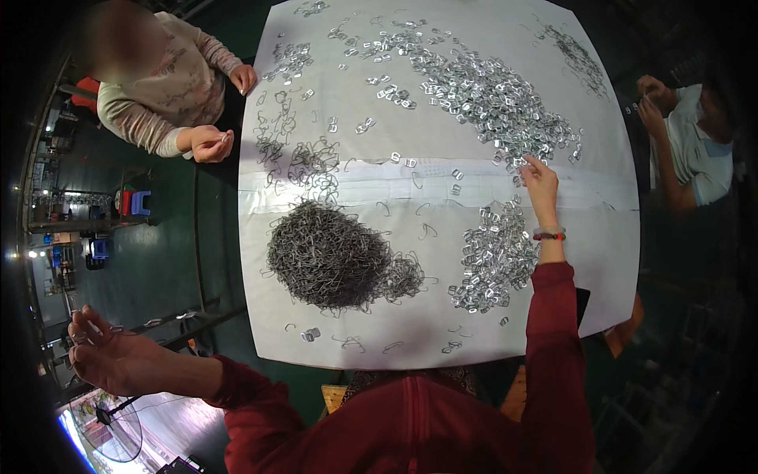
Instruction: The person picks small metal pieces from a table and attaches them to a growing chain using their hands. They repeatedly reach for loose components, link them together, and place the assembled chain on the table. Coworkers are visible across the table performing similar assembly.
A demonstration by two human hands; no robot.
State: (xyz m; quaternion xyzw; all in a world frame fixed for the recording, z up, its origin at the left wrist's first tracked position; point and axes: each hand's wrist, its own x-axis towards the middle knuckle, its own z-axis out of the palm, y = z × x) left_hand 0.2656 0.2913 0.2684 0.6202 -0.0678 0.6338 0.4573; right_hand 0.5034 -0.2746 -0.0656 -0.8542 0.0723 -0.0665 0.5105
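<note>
My right hand (541, 188) reaches over the white table (442, 276), its fingertips drawn together at the near edge of a wide heap of small silver metal buckles (493, 99). Whether a buckle is between those fingertips is too small to see. Beside its wrist lies a smaller heap of the same buckles (497, 257). Off the table's left side, my left hand (118, 355) is raised palm up with curled fingers. Small shiny metal bits show at its fingers, too small to name. A dense mound of bent dark wire hooks (328, 254) sits left of centre.
Looser wire hooks (308, 162) lie beyond the mound, with more at the far right (580, 59). One person (162, 95) works at the left side, another (691, 142) at the right. A fan (118, 426) and a blue stool (140, 203) stand left.
</note>
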